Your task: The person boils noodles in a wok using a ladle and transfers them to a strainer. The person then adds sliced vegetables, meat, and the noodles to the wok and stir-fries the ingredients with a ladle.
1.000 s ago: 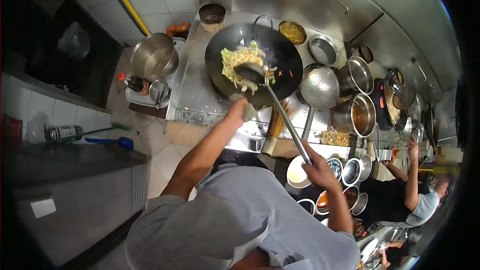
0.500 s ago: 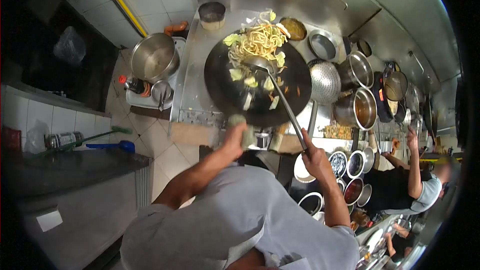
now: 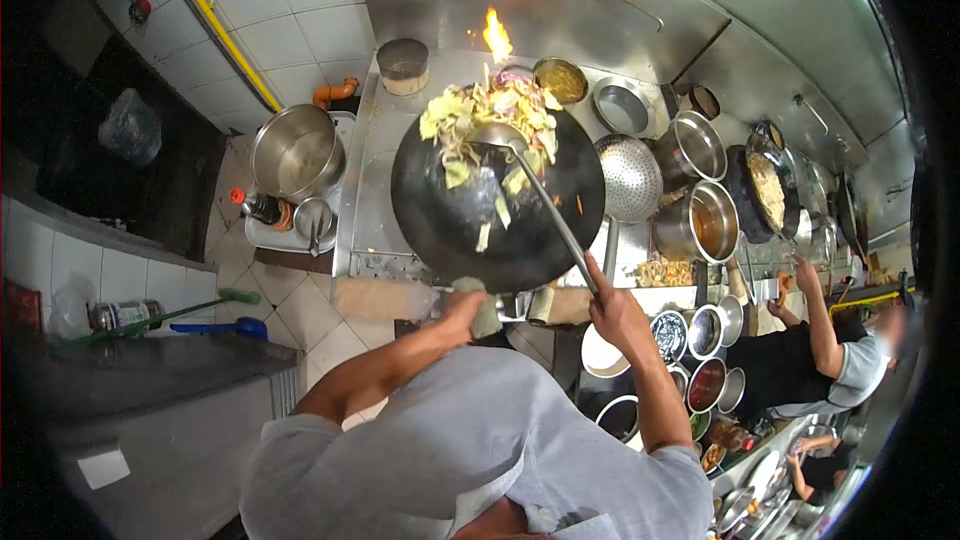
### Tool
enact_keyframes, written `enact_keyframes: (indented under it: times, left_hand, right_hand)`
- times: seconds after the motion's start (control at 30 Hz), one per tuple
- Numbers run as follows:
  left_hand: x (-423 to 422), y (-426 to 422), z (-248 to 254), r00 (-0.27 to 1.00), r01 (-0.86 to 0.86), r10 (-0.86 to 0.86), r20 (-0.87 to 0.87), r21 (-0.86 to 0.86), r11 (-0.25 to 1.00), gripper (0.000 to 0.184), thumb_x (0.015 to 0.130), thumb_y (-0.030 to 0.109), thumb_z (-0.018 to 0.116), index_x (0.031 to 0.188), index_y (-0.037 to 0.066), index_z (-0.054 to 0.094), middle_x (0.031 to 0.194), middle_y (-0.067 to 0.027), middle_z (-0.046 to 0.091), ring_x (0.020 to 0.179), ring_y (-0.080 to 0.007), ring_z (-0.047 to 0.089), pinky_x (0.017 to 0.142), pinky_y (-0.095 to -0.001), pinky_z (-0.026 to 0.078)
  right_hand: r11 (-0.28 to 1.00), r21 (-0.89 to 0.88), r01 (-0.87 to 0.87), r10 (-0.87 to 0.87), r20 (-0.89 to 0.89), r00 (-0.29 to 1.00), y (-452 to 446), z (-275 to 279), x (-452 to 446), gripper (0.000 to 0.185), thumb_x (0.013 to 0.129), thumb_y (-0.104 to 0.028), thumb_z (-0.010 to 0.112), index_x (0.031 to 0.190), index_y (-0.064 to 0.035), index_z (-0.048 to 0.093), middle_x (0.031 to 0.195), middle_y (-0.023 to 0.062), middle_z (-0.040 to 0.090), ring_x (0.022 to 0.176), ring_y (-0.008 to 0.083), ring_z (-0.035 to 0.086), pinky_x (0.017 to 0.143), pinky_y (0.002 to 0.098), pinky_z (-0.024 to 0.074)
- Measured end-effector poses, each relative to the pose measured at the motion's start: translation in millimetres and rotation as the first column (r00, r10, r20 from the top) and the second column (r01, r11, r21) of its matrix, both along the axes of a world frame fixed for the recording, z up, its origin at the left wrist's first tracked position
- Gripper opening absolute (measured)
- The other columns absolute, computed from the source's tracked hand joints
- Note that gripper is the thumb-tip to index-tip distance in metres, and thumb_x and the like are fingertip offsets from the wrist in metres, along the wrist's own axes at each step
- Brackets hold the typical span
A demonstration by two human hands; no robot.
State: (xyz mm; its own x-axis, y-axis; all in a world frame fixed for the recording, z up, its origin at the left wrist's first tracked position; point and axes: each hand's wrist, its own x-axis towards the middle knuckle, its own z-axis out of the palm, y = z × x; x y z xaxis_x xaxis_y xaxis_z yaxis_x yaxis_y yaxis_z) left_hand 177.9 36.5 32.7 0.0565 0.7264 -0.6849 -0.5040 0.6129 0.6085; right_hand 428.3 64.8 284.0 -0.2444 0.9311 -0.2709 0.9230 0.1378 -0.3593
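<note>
A black wok (image 3: 535, 250) sits on the steel stove in front of me. My left hand (image 3: 460, 318) is closed on a folded, greenish-grey cloth (image 3: 486, 314) at the wok's near edge; whatever lies under the cloth is hidden. In my right hand (image 3: 620, 322) is the handle of a long metal ladle (image 3: 553, 208), which slants up into the wok. Its bowl rests against noodles with cabbage (image 3: 510, 110) heaped at the far rim, partly above it. A few cabbage pieces lie nearer the wok's middle. An orange flame (image 3: 496, 37) rises behind the food.
On the right stand a perforated strainer (image 3: 630, 178), a pot of brown liquid (image 3: 712, 223) and several seasoning bowls (image 3: 706, 330). At left, a large steel pot (image 3: 296, 152) and a red-capped bottle (image 3: 262, 207) share a tray. A co-worker (image 3: 820, 350) stands at the far right.
The noodles and cabbage have shifted up toward the wok's far rim, and a flame has flared behind them. My left hand and the cloth have moved slightly toward me.
</note>
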Motion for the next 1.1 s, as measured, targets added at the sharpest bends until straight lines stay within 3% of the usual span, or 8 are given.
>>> enact_keyframes:
  times: [0.1,0.27,0.4,0.47,0.67,0.7,0.8,1.1]
  left_hand:
    - [-9,34,69,0.942,-0.182,0.221,0.252,-0.166,0.969,0.011,0.083,0.013,0.06,0.093,0.013,0.056,0.087,-0.0084,0.06,0.071,-0.023,0.063,0.058,-0.0401,0.057]
    - [-28,103,101,0.874,0.001,0.027,0.485,-0.058,0.998,0.01,0.082,0.015,0.06,0.076,0.013,0.053,0.071,-0.0061,0.056,0.057,-0.0237,0.058,0.052,-0.0389,0.053]
    - [-25,104,46,0.863,-0.05,0.052,0.502,-0.018,0.999,0.006,0.083,0.014,0.06,0.081,0.009,0.057,0.071,-0.0073,0.057,0.06,-0.0246,0.061,0.055,-0.0412,0.054]
    - [-15,85,4,0.986,-0.077,0.068,0.153,0.056,0.995,0.018,0.084,0.011,0.059,0.101,0.008,0.059,0.091,-0.0076,0.062,0.075,-0.0234,0.064,0.062,-0.0394,0.056]
    - [-4,36,88,0.97,-0.216,0.222,0.095,-0.067,0.974,0.024,0.081,0.005,0.054,0.105,0.004,0.055,0.097,-0.012,0.06,0.079,-0.0249,0.064,0.063,-0.0428,0.057]
    - [-15,56,76,0.961,-0.18,0.189,0.199,-0.065,0.982,0.018,0.081,0.006,0.055,0.1,0.005,0.054,0.092,-0.0117,0.06,0.073,-0.0243,0.063,0.059,-0.042,0.057]
    - [-25,120,31,0.933,-0.166,0.153,0.327,0.011,0.986,0.007,0.082,0.011,0.063,0.085,0.009,0.057,0.074,-0.005,0.057,0.058,-0.0211,0.06,0.052,-0.0392,0.055]
    - [-17,142,16,0.926,-0.098,0.106,0.363,-0.04,0.994,0.007,0.082,0.01,0.062,0.084,0.012,0.056,0.074,-0.0037,0.057,0.059,-0.0209,0.059,0.054,-0.0392,0.055]
  right_hand:
    - [0.991,-0.129,0.035,-0.06,-0.192,0.98,-24,20,7,0.081,0.083,-0.004,0.059,0.155,-0.0199,0.024,0.079,0.0249,0.067,0.08,0.0459,0.066,0.077,0.0524,0.0497]
    - [0.899,-0.436,0.033,-0.072,-0.073,0.995,-21,77,19,0.08,0.084,-0.006,0.059,0.155,-0.0244,0.028,0.084,0.0249,0.068,0.083,0.0386,0.069,0.08,0.046,0.0501]
    - [0.971,-0.233,-0.058,0.055,-0.02,0.998,4,19,23,0.079,0.084,-0.006,0.057,0.154,-0.0237,0.026,0.082,0.0288,0.066,0.08,0.0462,0.066,0.076,0.0537,0.0505]
    - [0.986,-0.161,-0.033,0.037,0.025,0.999,11,1,8,0.079,0.083,-0.006,0.057,0.154,-0.0229,0.025,0.08,0.0304,0.065,0.076,0.0476,0.064,0.072,0.0567,0.0495]
    - [0.991,-0.11,0.071,-0.087,-0.142,0.986,-11,14,39,0.079,0.082,-0.003,0.058,0.153,-0.0222,0.03,0.073,0.0259,0.065,0.07,0.0443,0.065,0.069,0.0507,0.0518]
    - [0.981,-0.145,0.127,-0.155,-0.196,0.968,-20,18,38,0.08,0.081,0.002,0.057,0.153,-0.0237,0.034,0.064,0.0142,0.055,0.055,0.0224,0.052,0.063,0.0315,0.0478]
    - [0.984,-0.127,0.127,-0.16,-0.301,0.94,-43,-30,47,0.082,0.082,-0.001,0.061,0.154,-0.0251,0.031,0.081,0.0261,0.065,0.064,0.033,0.066,0.068,0.0402,0.0525]
    - [0.959,-0.107,0.261,-0.276,-0.547,0.79,-68,-187,1,0.083,0.085,0.004,0.059,0.156,-0.0184,0.023,0.091,0.0249,0.065,0.057,0.0201,0.056,0.061,0.0304,0.0498]
